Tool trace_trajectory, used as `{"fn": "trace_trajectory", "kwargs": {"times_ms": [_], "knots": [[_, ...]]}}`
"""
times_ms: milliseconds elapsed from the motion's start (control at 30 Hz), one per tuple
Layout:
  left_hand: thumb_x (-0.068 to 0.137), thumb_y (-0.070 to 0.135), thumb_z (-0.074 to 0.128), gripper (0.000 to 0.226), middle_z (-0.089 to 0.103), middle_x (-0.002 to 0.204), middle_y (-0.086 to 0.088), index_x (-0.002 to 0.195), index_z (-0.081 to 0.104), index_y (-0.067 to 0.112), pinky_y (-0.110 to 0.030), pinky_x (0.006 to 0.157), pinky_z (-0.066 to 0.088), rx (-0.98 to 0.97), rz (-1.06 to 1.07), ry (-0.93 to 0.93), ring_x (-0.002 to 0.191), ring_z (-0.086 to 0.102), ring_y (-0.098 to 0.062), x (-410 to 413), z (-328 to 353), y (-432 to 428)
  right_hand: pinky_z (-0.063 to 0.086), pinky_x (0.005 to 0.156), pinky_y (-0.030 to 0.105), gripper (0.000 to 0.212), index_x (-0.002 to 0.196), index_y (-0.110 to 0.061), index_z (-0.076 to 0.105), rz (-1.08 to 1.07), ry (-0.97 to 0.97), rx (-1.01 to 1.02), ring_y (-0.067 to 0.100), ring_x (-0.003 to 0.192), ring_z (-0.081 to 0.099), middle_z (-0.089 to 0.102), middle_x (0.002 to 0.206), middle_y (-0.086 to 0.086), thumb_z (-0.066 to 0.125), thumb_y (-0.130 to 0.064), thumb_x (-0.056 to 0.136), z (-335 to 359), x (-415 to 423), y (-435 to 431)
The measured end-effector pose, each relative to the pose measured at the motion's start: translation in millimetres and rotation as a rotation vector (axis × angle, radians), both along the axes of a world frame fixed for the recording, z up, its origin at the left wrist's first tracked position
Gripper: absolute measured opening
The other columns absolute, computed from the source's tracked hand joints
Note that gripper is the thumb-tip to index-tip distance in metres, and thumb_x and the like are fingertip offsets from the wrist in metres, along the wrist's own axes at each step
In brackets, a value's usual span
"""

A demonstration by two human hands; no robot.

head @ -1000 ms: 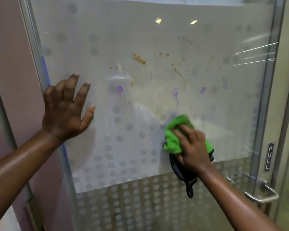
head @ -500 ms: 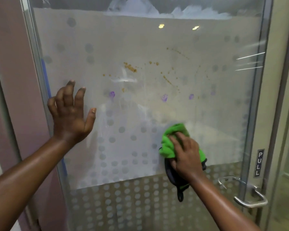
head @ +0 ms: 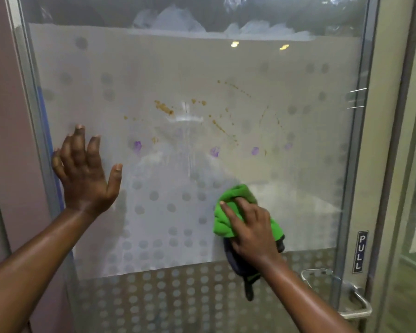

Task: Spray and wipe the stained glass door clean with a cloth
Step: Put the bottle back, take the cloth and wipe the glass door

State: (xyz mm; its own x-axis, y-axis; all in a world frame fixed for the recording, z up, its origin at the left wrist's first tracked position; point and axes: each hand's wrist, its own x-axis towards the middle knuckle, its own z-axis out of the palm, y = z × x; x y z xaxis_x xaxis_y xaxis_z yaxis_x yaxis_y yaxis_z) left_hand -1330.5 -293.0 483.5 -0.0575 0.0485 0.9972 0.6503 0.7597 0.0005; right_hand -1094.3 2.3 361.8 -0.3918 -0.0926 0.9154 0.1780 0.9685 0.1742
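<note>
The frosted glass door (head: 226,68) fills the view. Brown splatter stains (head: 163,107) and purple smudges (head: 214,151) mark its middle, with wet streaks between them. My right hand (head: 252,231) presses a bunched green cloth (head: 226,224) against the glass below the purple smudges, fingers laid out over it. A dark part of the cloth hangs below my palm. My left hand (head: 87,174) rests flat on the glass near the door's left edge, fingers spread.
A metal handle (head: 356,306) sits at the lower right, under a PULL sign (head: 361,251). The door's metal frame (head: 27,92) runs down the left beside a pinkish wall (head: 3,116). A second glass panel stands at the far right.
My view has tilted up, so the stains sit lower in frame. The cloth hand stays below the purple smudges and has slid slightly right. My left hand shifted a little right on the glass.
</note>
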Motion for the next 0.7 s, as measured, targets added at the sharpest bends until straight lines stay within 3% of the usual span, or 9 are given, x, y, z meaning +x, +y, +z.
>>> {"fn": "trace_trajectory", "kwargs": {"times_ms": [167, 367, 433, 500, 600, 700], "knots": [[0.097, 0.056, 0.038, 0.071, 0.019, 0.169, -0.013, 0.152, 0.033, 0.011, -0.053, 0.119, 0.016, 0.001, 0.028, -0.004, 0.149, 0.023, -0.041, -3, -1, 1, 0.043, 0.090, 0.049, 0.072, 0.144, -0.017, 0.054, -0.136, 0.236, -0.330, 0.046, 0.105, 0.054, 0.048, 0.141, 0.021, 0.064, -0.026, 0.073, 33, 40, 67], [0.096, 0.058, 0.037, 0.073, 0.019, 0.169, -0.013, 0.152, 0.033, 0.011, -0.053, 0.118, 0.017, 0.001, 0.052, 0.006, 0.149, 0.023, -0.041, -6, -1, 1, 0.040, 0.095, 0.051, 0.075, 0.145, -0.012, 0.049, -0.142, 0.575, -0.732, 0.042, 0.113, 0.048, 0.047, 0.140, 0.021, 0.058, -0.025, 0.072, 80, 4, 19], [0.096, 0.058, 0.037, 0.073, 0.019, 0.169, -0.014, 0.152, 0.033, 0.011, -0.053, 0.118, 0.017, 0.000, 0.045, 0.013, 0.149, 0.023, -0.041, -6, -1, 1, 0.037, 0.093, 0.047, 0.079, 0.146, -0.013, 0.050, -0.128, 0.470, -0.605, 0.039, 0.115, 0.046, 0.046, 0.142, 0.021, 0.056, -0.032, 0.070, 77, -11, -6], [0.096, 0.057, 0.037, 0.072, 0.021, 0.168, -0.014, 0.151, 0.035, 0.011, -0.052, 0.118, 0.018, -0.001, 0.038, 0.015, 0.149, 0.024, -0.042, -4, 0, 1, 0.036, 0.092, 0.045, 0.079, 0.147, -0.016, 0.052, -0.077, 0.270, -0.349, 0.037, 0.114, 0.045, 0.043, 0.144, 0.018, 0.062, -0.035, 0.070, 58, -12, -11], [0.097, 0.056, 0.037, 0.071, 0.024, 0.167, -0.016, 0.150, 0.036, 0.009, -0.053, 0.117, 0.019, 0.004, 0.030, 0.032, 0.148, 0.026, -0.043, -2, 0, 0, 0.041, 0.089, 0.046, 0.072, 0.144, -0.018, 0.056, 0.002, 0.066, 0.011, 0.039, 0.109, 0.053, 0.044, 0.144, 0.015, 0.068, -0.035, 0.075, 44, 17, 36], [0.097, 0.056, 0.037, 0.072, 0.023, 0.167, -0.016, 0.151, 0.036, 0.008, -0.053, 0.117, 0.019, 0.006, 0.018, 0.039, 0.147, 0.025, -0.042, -1, 0, 1, 0.046, 0.087, 0.050, 0.065, 0.139, -0.009, 0.060, -0.069, 0.128, -0.076, 0.047, 0.105, 0.058, 0.052, 0.138, 0.025, 0.067, -0.032, 0.078, 63, 55, 98]]}}
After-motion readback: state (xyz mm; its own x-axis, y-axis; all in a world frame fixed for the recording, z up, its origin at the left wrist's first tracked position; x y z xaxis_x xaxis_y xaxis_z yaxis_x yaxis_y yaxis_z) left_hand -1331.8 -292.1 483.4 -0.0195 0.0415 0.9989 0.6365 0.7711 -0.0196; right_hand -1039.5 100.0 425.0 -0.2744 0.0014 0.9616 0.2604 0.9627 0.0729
